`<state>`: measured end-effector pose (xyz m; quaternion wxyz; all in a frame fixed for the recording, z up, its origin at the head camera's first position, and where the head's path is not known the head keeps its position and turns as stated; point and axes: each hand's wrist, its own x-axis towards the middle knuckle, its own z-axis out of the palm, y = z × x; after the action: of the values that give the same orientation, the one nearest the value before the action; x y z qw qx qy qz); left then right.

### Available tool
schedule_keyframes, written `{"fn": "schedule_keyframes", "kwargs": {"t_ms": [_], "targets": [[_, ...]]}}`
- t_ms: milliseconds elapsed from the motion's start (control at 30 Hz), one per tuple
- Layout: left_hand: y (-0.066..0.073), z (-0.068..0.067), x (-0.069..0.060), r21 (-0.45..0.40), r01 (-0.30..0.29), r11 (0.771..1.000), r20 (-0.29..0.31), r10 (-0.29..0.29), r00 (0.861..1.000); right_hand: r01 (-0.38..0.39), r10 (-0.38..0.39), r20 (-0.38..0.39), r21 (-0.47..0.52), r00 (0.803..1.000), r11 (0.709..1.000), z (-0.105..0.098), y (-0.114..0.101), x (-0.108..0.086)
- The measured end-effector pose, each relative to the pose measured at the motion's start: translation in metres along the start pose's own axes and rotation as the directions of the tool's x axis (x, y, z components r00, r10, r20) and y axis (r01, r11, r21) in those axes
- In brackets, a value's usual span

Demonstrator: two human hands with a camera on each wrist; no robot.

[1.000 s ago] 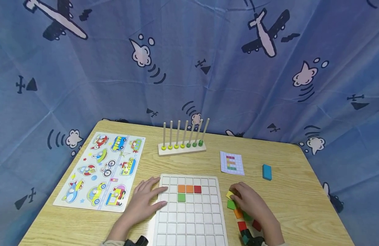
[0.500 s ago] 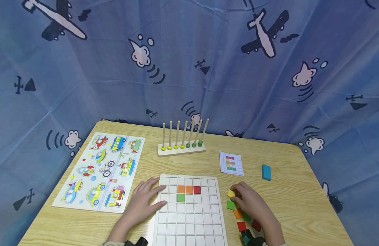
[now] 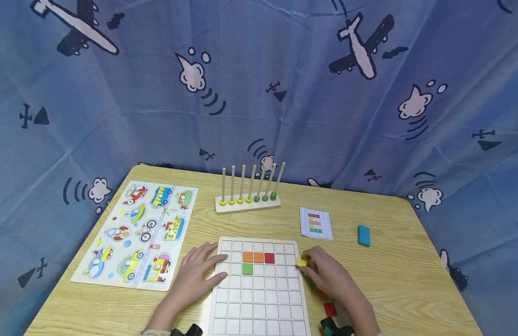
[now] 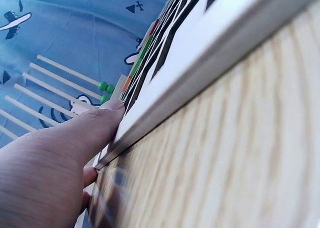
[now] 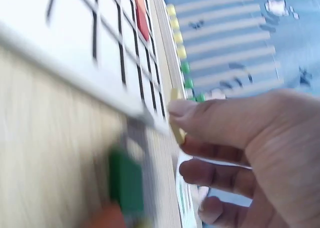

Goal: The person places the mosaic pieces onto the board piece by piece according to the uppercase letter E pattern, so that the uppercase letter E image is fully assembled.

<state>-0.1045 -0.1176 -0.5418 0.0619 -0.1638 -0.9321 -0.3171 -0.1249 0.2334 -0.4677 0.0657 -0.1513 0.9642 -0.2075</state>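
Note:
A white grid board (image 3: 259,298) lies on the table with two orange tiles (image 3: 253,257), a red tile (image 3: 269,258) and a green tile (image 3: 247,269) in its upper cells. My right hand (image 3: 332,275) pinches a yellow tile (image 3: 301,262) between thumb and index finger at the board's right edge; the right wrist view shows this yellow tile (image 5: 177,115) edge-on. My left hand (image 3: 200,273) rests with spread fingers on the board's left edge; in the left wrist view its thumb (image 4: 100,120) touches the rim.
Loose tiles, among them a red one (image 3: 329,309), lie partly hidden under my right arm. Behind the board are a pegged bead stand (image 3: 248,203) and a printed pattern card (image 3: 316,224). A blue block (image 3: 363,235) lies right, a vehicle puzzle board (image 3: 134,233) left.
My right hand has lifted the yellow tile from beside the loose tiles and moved it left to the board's edge. My left hand has stayed in place.

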Motion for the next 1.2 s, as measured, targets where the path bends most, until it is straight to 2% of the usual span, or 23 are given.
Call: {"fn": "schedule_keyframes", "kwargs": {"t_ms": [100,200,300,400,667,867,933,1100,1200], "targets": [[0.000,0.000,-0.001,0.008,-0.006,1.000,-0.007,0.006,1.000,0.127,-0.127,-0.014,-0.022,0.992,0.992,0.009,-0.014,0.002],[0.000,0.000,-0.001,0.011,-0.008,1.000,-0.013,0.008,1.000,0.244,-0.245,-0.008,-0.051,0.970,0.968,0.019,-0.030,0.003],[0.000,-0.001,-0.001,0.003,-0.005,1.000,-0.012,0.005,1.000,0.328,-0.329,0.004,-0.075,0.944,0.942,0.029,-0.045,0.006],[0.001,-0.002,-0.001,-0.005,0.007,1.000,0.003,-0.007,1.000,0.377,-0.376,0.025,-0.081,0.926,0.923,0.037,-0.057,0.007],[0.002,-0.003,0.000,-0.005,0.025,1.000,0.040,-0.025,0.999,0.439,-0.438,0.031,-0.101,0.898,0.893,0.046,-0.076,0.011],[0.001,-0.003,0.001,0.001,0.026,1.000,0.039,-0.026,0.999,0.512,-0.514,0.016,-0.125,0.858,0.850,0.051,-0.084,0.014],[0.002,-0.003,0.001,0.003,0.027,1.000,0.038,-0.027,0.999,0.513,-0.516,0.027,-0.153,0.856,0.844,0.053,-0.085,0.015],[0.002,-0.004,0.001,-0.005,0.033,0.999,0.045,-0.033,0.998,0.479,-0.478,0.049,-0.174,0.877,0.861,0.055,-0.084,0.015],[0.003,-0.004,0.001,-0.011,0.038,0.999,0.036,-0.037,0.999,0.490,-0.490,0.046,-0.165,0.871,0.856,0.055,-0.083,0.016]]}}
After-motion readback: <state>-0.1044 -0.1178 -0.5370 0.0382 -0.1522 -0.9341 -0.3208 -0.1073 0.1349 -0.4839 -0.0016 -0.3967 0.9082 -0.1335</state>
